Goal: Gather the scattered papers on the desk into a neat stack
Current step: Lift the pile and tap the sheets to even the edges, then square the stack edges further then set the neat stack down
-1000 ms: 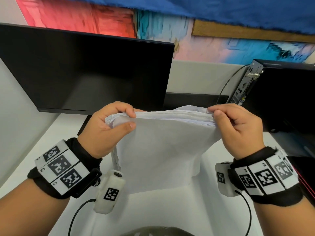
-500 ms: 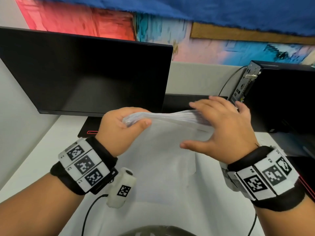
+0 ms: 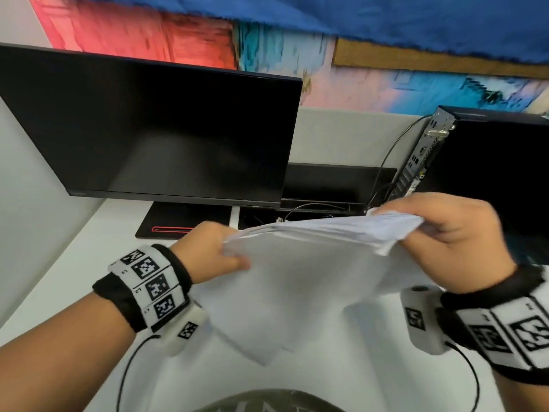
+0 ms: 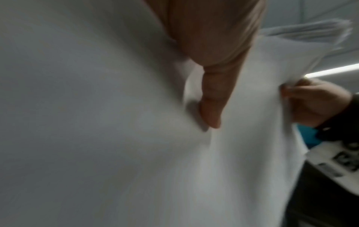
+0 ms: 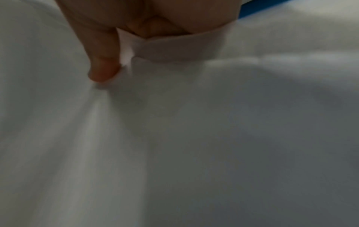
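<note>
A sheaf of white papers [image 3: 297, 281] hangs above the white desk [image 3: 74, 263], held by its top edge with the sheets sagging down toward me. My left hand [image 3: 225, 257] pinches the left top corner, thumb on the near face. My right hand [image 3: 424, 233] grips the right top corner, where the sheet edges fan out unevenly. In the left wrist view my thumb presses the papers [image 4: 223, 153] and my right hand [image 4: 310, 99] shows at the far edge. The right wrist view is filled by the papers [image 5: 194, 138] under my fingers [image 5: 103, 67].
A black monitor [image 3: 154, 129] stands at the back left on its base [image 3: 184, 218]. A black computer case [image 3: 490, 173] with cables stands at the back right. A partition wall rises behind them. Bare desk lies to the left of the papers.
My right hand, laid flat over the top edge half a second ago, now grips the right corner again. The sheaf has shifted right and tilted, its right side higher.
</note>
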`<state>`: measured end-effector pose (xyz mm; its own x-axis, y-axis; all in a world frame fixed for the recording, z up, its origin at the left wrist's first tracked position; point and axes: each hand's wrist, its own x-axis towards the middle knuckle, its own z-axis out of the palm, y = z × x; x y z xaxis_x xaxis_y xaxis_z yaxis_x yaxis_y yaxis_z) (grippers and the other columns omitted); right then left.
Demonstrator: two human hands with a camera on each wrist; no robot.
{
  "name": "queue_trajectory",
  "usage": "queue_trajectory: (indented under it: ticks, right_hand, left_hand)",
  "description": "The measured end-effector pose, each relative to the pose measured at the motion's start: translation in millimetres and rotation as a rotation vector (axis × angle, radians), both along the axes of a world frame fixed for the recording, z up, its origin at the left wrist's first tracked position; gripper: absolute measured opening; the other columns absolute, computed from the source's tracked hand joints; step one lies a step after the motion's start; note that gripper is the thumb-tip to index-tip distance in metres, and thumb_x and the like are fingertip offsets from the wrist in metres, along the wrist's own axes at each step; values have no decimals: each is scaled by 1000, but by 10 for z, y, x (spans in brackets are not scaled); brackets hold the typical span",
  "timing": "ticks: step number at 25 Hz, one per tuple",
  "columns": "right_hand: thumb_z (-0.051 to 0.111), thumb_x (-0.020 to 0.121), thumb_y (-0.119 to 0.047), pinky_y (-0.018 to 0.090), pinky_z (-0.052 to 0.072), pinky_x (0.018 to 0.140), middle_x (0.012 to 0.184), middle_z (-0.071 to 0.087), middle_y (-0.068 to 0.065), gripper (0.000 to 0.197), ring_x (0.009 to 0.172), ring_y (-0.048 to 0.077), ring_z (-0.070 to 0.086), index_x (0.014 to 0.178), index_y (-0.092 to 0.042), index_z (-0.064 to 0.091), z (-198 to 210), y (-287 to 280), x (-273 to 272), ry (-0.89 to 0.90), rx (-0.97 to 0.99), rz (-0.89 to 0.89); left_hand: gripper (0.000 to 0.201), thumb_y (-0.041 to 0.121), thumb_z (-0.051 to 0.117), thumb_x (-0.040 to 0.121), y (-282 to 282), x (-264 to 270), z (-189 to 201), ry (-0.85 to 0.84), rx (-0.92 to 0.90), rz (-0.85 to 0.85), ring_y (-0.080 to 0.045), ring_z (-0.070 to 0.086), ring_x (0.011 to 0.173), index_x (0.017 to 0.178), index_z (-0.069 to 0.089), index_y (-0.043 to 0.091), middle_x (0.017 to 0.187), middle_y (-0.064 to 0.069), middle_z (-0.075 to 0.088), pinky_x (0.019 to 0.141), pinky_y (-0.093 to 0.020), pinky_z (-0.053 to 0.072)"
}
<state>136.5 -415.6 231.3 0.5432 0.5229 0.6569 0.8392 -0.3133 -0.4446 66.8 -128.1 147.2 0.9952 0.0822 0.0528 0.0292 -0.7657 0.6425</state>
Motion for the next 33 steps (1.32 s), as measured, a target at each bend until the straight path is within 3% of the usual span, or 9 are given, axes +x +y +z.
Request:
queue_trajectory:
  ticks: [2,5,8,10,12,16,22,28,33]
  right_hand:
    - [67,72,-1,5,45,69,72,66,-36,46,71,-13,61,75,-47,69,-77,-215,76,167,100,-42]
    - [70,72,2,5,48,68,72,68,-33,49,69,-11,63,76,-47,72,-235,-362,159,390,342,-92]
    - [68,70,-9,10,51,67,74,72,-24,27,72,-5,68,73,-35,75,-308,-260,169,553,600,-62]
    - [69,76,-9,10,51,67,73,72,-25,27,72,-5,68,72,-35,74,-353,-128,155,545,627,-158]
    - [67,80,-6,8,49,66,70,70,-28,32,70,-8,66,71,-37,73,-404,-8,115,505,645,-221]
    - [65,80,-4,3,46,60,69,69,-30,25,68,-13,63,87,-27,63,-625,125,66,541,675,-222]
    - [73,76,-5,26,44,76,80,64,-10,30,77,13,63,79,-31,58,-1443,208,-39,983,394,-342]
    - [71,75,0,7,50,60,58,68,-25,29,57,-11,63,78,-27,63,-1396,79,100,978,441,-320]
    - [74,70,1,27,52,78,76,75,-12,29,77,6,71,87,-22,70,-1359,19,213,1001,487,-315]
  left_hand:
    - [32,41,79,52,236,-66,-217,53,-148,160,-21,68,72,72,71,17,70,-2,72,67,-33,54]
    - [48,28,90,48,353,-181,-394,-31,-644,340,-11,70,72,87,64,14,68,11,74,71,-22,57]
    - [91,49,88,37,314,-133,-512,-5,-1003,357,-24,66,99,114,57,11,102,-3,72,88,-37,55]
    - [49,40,79,64,202,-72,-403,-98,-956,428,-25,64,101,103,63,16,105,-5,69,97,-42,48]
    - [8,29,68,80,115,-31,-256,-259,-805,597,-6,65,81,82,62,24,87,8,67,82,-25,49]
    - [20,13,69,79,80,-55,-191,-436,-822,600,2,60,81,85,59,30,87,15,62,76,-18,48]
    - [30,17,65,84,43,-196,-854,-92,-657,728,-22,57,91,112,59,9,98,-5,61,82,-31,41]
    - [26,13,73,75,167,-259,-914,-69,-681,709,-18,60,79,99,62,12,83,3,63,74,-27,45]
    - [19,11,67,81,191,-190,-788,-144,-673,605,-5,58,79,86,59,28,83,13,62,66,-17,42]
